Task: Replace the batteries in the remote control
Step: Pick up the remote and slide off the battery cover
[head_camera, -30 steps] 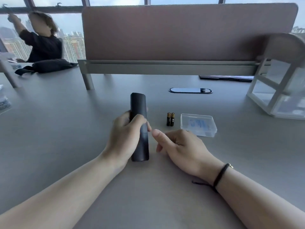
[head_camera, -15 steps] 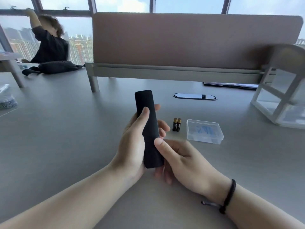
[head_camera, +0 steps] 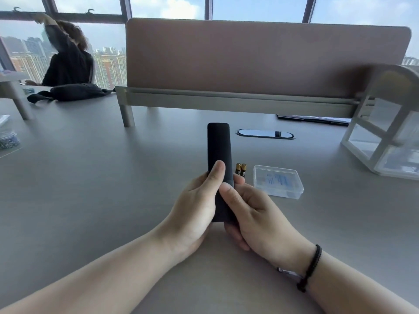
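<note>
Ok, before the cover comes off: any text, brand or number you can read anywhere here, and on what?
Nothing is legible.
Clear plastic box: blue print on a label inside, too blurred to read.
Two batteries: black and gold, no readable brand.
Remote, held by both hands: plain black back, no markings visible.

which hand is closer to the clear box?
Right. The right hand grips the remote just left of the box; the left hand is beyond the remote.

No text can be read; blue print on the clear plastic box (head_camera: pixel 278 181) is too blurred.
</note>
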Available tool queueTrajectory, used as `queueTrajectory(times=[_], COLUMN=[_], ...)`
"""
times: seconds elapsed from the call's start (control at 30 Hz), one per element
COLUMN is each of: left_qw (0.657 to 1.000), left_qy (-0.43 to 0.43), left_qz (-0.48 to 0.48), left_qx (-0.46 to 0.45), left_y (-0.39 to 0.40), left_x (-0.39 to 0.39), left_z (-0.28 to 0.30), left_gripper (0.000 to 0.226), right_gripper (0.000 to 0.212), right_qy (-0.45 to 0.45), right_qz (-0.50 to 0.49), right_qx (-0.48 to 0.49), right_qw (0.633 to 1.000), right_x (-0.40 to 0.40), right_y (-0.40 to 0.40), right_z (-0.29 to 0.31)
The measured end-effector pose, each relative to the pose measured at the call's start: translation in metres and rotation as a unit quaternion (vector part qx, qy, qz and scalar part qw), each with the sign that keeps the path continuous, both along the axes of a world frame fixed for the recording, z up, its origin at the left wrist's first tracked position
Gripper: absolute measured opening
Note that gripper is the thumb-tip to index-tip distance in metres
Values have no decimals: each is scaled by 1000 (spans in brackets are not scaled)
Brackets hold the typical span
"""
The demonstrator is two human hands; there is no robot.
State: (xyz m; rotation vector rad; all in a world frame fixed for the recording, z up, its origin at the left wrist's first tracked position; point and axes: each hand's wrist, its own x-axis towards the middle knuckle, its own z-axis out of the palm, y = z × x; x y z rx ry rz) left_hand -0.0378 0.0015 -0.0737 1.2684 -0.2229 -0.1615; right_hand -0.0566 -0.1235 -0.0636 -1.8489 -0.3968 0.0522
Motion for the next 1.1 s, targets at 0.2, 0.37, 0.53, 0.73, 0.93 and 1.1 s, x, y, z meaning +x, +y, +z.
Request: queueTrajectory(times=[0.2, 0.37, 0.53, 0.73, 0.93, 1.1], left_qw=[999, 1000, 989, 991, 996, 995], left_qy=[-18, 18, 73, 51, -11, 18], left_qz=[26, -3, -77, -101, -78, -79], left_qx=[-3, -18, -100, -73, -34, -60], left_y=[-2, 2, 12, 9, -2, -1], left_x=[0, 4, 8, 6, -4, -4], left_z=[1, 3, 12, 12, 2, 4], left_gripper=[46, 45, 45, 51, 48, 45], right_gripper=[54, 56, 48, 59, 61, 60], right_qy=[4, 14, 39, 61, 48, 50], right_qz=[4, -1, -4, -4, -21, -25], right_qx=[-9, -10, 6, 28, 52, 68], right_qw=[1000, 1000, 999, 998, 997, 996], right_x=[3, 7, 9, 8, 2, 7], right_y=[-1, -5, -10, -9, -4, -2], right_z=[-2, -6, -8, -5, 2, -4])
